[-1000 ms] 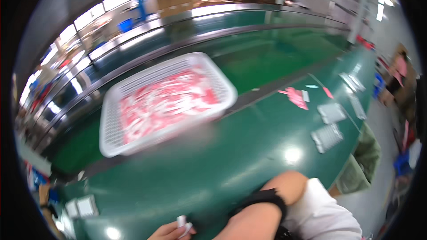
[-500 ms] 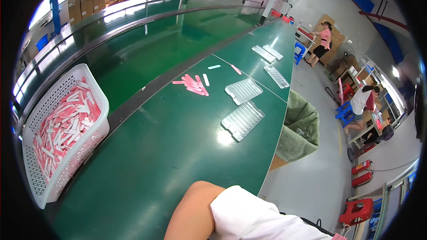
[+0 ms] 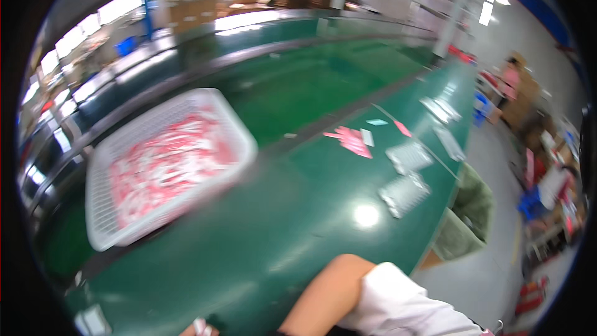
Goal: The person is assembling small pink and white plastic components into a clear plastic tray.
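My right arm bends over the green table from the lower edge, its hand out of the picture. At the bottom edge, fingertips of what looks like my left hand close on a small white-and-pink strip; most of this hand is cut off. Ahead on the left, a white perforated basket holds many flat pink and white strips. Farther along lie a loose pile of pink strips, a white strip and a pale blue one. Motion blurs the view.
Two ribbed clear plastic trays lie near the table's right edge, with more clear trays beyond. A green-lined bin stands beside the table. A white block-like object sits lower left. Two people work at the right.
My view has swung left, so basket, strips and trays appear farther right. Fingertips with a small strip have come into sight at the bottom edge. My bent arm stays over the table.
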The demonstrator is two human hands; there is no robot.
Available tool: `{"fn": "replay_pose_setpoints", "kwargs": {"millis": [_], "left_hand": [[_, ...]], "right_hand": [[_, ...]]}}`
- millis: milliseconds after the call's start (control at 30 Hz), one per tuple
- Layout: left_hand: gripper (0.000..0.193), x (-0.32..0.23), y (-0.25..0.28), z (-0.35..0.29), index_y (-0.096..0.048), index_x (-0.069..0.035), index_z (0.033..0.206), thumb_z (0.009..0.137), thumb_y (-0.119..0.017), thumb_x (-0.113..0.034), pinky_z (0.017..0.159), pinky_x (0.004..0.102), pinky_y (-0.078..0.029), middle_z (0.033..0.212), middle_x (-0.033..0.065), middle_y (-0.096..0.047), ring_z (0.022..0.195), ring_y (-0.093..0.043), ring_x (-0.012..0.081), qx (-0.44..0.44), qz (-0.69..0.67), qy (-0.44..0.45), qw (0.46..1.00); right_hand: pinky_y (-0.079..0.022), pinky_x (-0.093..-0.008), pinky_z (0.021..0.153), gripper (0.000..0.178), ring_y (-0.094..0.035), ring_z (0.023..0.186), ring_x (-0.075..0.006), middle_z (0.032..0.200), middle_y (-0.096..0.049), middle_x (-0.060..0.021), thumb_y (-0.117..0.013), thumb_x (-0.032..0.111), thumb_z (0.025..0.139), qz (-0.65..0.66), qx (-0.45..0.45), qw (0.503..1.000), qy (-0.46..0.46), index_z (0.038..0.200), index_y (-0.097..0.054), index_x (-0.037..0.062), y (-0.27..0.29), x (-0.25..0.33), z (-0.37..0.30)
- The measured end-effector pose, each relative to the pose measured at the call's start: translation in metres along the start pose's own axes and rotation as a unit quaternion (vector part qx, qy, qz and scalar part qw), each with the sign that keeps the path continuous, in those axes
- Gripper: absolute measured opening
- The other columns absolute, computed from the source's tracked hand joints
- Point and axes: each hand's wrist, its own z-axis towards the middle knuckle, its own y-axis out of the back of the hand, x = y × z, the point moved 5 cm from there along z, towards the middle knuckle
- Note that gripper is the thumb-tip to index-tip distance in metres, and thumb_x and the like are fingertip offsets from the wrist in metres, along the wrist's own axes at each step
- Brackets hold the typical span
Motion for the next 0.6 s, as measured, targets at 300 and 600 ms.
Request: {"fn": "replay_pose_setpoints", "kwargs": {"millis": [300, 600], "left_hand": [[0.027, -0.185, 0.031, 0.019, -0.05, 0.001, 0.098, 0.09, -0.044, -0.025, 0.059, 0.0245, -0.047, 0.079, 0.0058, -0.056, 0.067, -0.055, 0.012, -0.093, 0.154, -0.36, 0.915], [0.047, -0.217, -0.041, -0.084, -0.03, 0.0, 0.128, 0.092, -0.03, -0.031, 0.1, 0.0415, -0.026, 0.127, 0.0202, -0.035, 0.121, -0.031, 0.0319, -0.031, 0.116, -0.656, 0.745]], "right_hand": [[-0.04, -0.0336, 0.08, 0.047, -0.046, 0.096, -0.025, 0.107, -0.045, -0.0141, -0.051, 0.018, 0.077, -0.077, 0.065, 0.991, 0.089, 0.117, -0.038, -0.003, 0.043, 0.057, 0.024], [-0.049, -0.0278, 0.057, 0.022, -0.058, 0.064, -0.0226, 0.072, -0.059, -0.0081, -0.06, 0.017, 0.08, -0.104, -0.32, 0.94, 0.063, 0.094, -0.056, 0.0003, 0.102, 0.13, -0.078]]}}
